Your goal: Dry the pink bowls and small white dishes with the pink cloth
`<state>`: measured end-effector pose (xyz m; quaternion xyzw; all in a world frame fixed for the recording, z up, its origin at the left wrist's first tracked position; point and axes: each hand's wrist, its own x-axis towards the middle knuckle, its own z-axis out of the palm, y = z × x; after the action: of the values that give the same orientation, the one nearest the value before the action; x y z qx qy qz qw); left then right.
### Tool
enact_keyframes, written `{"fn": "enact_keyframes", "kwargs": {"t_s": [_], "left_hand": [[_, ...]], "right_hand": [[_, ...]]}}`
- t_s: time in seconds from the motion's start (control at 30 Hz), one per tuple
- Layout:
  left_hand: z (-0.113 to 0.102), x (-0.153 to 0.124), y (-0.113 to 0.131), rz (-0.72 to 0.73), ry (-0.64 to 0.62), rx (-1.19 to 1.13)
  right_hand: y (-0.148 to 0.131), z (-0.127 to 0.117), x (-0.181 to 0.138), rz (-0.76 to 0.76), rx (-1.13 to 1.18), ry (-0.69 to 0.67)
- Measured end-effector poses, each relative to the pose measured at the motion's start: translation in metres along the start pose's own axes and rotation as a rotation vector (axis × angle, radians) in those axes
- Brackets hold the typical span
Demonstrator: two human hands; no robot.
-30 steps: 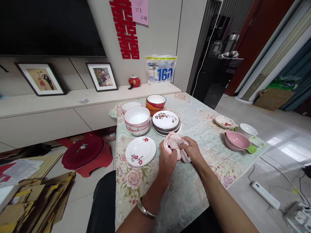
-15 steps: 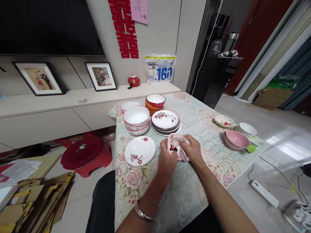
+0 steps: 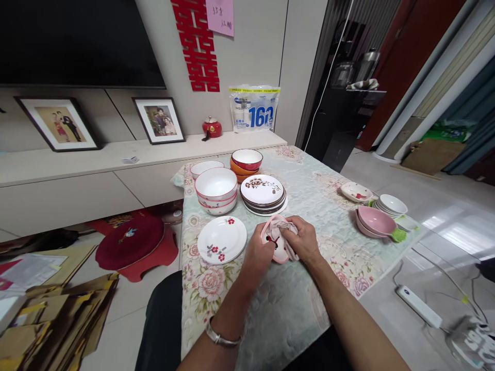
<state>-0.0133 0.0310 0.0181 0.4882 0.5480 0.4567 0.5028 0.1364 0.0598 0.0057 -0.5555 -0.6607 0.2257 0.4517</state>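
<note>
My left hand (image 3: 258,251) grips the near edge of a small pink dish (image 3: 274,248) held just above the floral tablecloth (image 3: 294,304). My right hand (image 3: 303,239) presses a pinkish cloth (image 3: 281,226) into the dish, fingers closed on the cloth. Just left of the dish lies a white plate with red flowers (image 3: 221,239). Behind my hands stands a stack of plates with a brown flower pattern (image 3: 263,193).
A stack of white bowls with red rims (image 3: 215,189) and a red-and-orange bowl stack (image 3: 246,164) stand at the table's far left. Pink bowls (image 3: 377,222) and small white saucers (image 3: 392,205) sit at the right edge. A red stool (image 3: 131,243) and cardboard (image 3: 58,319) lie on the floor.
The dish has been turned a little in my left hand while my right hand rubs the cloth over it; both hands have stayed in about the same place.
</note>
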Motion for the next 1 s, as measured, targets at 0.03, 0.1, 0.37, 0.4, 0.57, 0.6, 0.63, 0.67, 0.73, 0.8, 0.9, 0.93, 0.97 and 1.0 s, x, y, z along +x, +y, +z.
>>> {"fn": "enact_keyframes", "kwargs": {"t_s": [0.03,0.1,0.37,0.4,0.57,0.6,0.63,0.67,0.73,0.8,0.9,0.93,0.97,1.0], "left_hand": [[0.004,0.000,-0.003,0.043,0.056,-0.052],[0.014,-0.002,-0.007,0.051,0.088,-0.154],[0.010,-0.010,0.002,-0.023,0.052,-0.097],[0.006,-0.010,0.002,-0.020,0.029,-0.058],[0.001,-0.007,0.001,0.020,-0.008,0.116],[0.003,-0.006,0.001,0.046,0.026,0.126],[0.006,-0.005,0.000,0.079,0.067,0.119],[0.010,-0.005,-0.001,0.107,0.107,0.089],[0.017,-0.005,-0.005,0.097,0.149,-0.016],[0.022,-0.006,-0.007,0.109,0.182,-0.091],[0.017,-0.007,-0.004,0.133,0.171,-0.054],[0.013,-0.006,-0.002,0.143,0.151,-0.037],[0.009,-0.006,0.001,0.148,0.127,-0.031],[0.005,-0.005,0.003,0.138,0.100,-0.023]], "right_hand": [[0.000,0.001,0.001,0.081,0.033,0.011],[0.001,0.002,0.003,0.210,0.085,0.030],[0.003,0.004,0.001,0.143,0.032,-0.014],[0.004,0.004,0.000,0.113,0.001,0.003],[0.005,0.001,-0.001,0.061,-0.025,0.069],[0.004,0.001,0.000,0.093,0.016,0.068],[0.004,0.001,0.000,0.136,0.065,0.069],[0.004,0.001,0.001,0.181,0.113,0.069],[0.004,0.003,0.003,0.240,0.176,0.061],[0.004,0.004,0.003,0.258,0.191,0.047],[0.003,0.006,0.001,0.204,0.133,0.023],[0.002,0.006,0.000,0.148,0.089,0.016],[0.001,0.006,-0.001,0.079,0.042,0.015],[-0.001,0.005,-0.002,0.005,-0.001,0.019]]}}
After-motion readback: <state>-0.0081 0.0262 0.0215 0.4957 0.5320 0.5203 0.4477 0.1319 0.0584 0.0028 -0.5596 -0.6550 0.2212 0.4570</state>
